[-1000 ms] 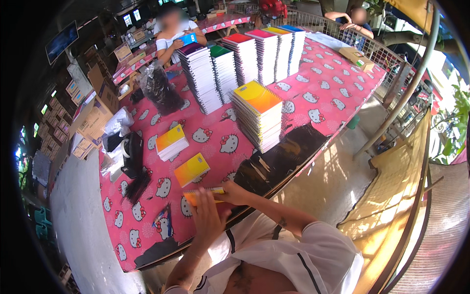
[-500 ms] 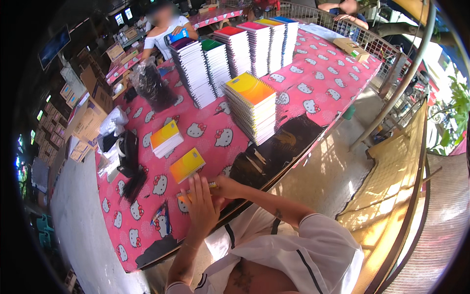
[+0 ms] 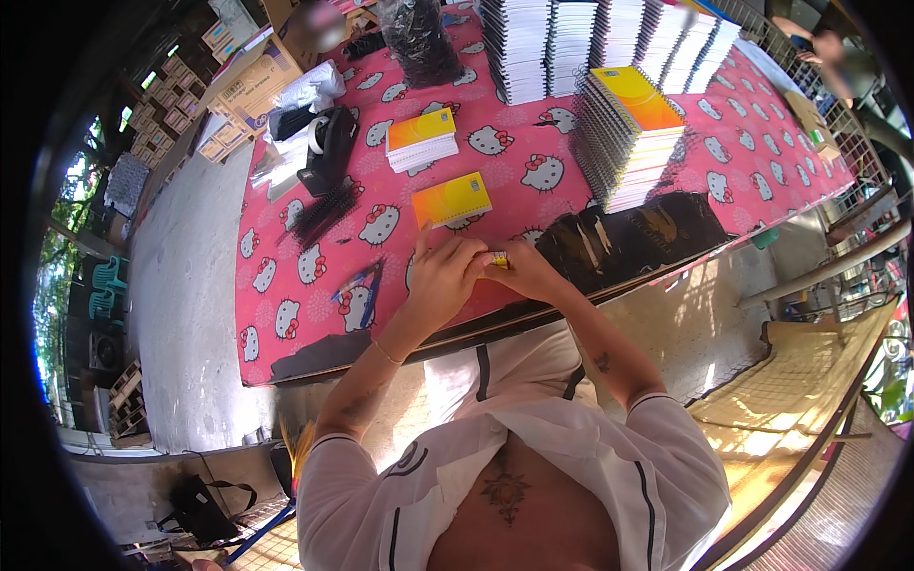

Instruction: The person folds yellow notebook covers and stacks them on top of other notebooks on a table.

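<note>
Close to the table's near edge, my left hand [image 3: 446, 274] and my right hand [image 3: 526, 272] meet around a small yellow spiral notebook [image 3: 498, 258]. Only a bit of its yellow cover and bound edge shows; my fingers hide the rest. My left index finger points up toward a yellow-orange notebook [image 3: 452, 200] lying flat just beyond. Behind that one sits a short pile of unbound yellow-covered pads [image 3: 422, 140]. On the right rises a tall stack of yellow-orange spiral notebooks [image 3: 628, 138]. Pens [image 3: 360, 290] lie left of my left hand.
A black tape dispenser [image 3: 330, 147] and a bundle of black binding coils [image 3: 324, 214] lie on the left. A bag of black coils [image 3: 417, 43] and tall notebook stacks [image 3: 547, 52] stand at the back. Torn black covering [image 3: 633, 243] lines the near right edge.
My head view has swung, so the table sits higher and further right. My left hand, laid flat over the notebook before, now has its fingers curled at it beside my right hand.
</note>
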### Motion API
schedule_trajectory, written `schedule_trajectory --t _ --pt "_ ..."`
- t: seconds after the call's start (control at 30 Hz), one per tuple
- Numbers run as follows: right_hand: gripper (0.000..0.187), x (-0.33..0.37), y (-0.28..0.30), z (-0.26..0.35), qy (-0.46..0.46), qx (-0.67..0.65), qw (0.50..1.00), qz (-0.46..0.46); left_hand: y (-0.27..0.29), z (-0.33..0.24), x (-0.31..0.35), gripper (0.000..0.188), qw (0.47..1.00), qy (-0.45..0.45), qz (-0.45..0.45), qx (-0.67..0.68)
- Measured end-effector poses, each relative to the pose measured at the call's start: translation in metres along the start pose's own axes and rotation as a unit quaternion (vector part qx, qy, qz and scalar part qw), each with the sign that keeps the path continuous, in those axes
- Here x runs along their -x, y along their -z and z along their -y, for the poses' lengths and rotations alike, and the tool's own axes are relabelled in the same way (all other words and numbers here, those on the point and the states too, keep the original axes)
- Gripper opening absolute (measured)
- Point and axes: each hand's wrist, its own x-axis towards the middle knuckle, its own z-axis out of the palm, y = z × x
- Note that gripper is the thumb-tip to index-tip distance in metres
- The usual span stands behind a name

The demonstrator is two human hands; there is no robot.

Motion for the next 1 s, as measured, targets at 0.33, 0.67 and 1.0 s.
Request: schedule_trajectory --t 0.33,0.67,1.0 --pt "0.029 0.012 0.031 0.019 0.000 0.038 0.999 0.010 -0.003 -0.002 -0.005 0.017 0.998 -0.043 0.000 -0.041" --pt "0.010 -0.002 0.053 0.007 0.020 -0.092 0.994 0.055 0.000 -0.005 -0.004 0.021 0.997 -0.061 -0.015 -0.044" --pt "0.019 0.005 0.039 0.039 -0.025 0.058 0.991 -0.115 0.006 -0.014 -0.018 0.025 1.000 -0.014 0.026 -0.008"
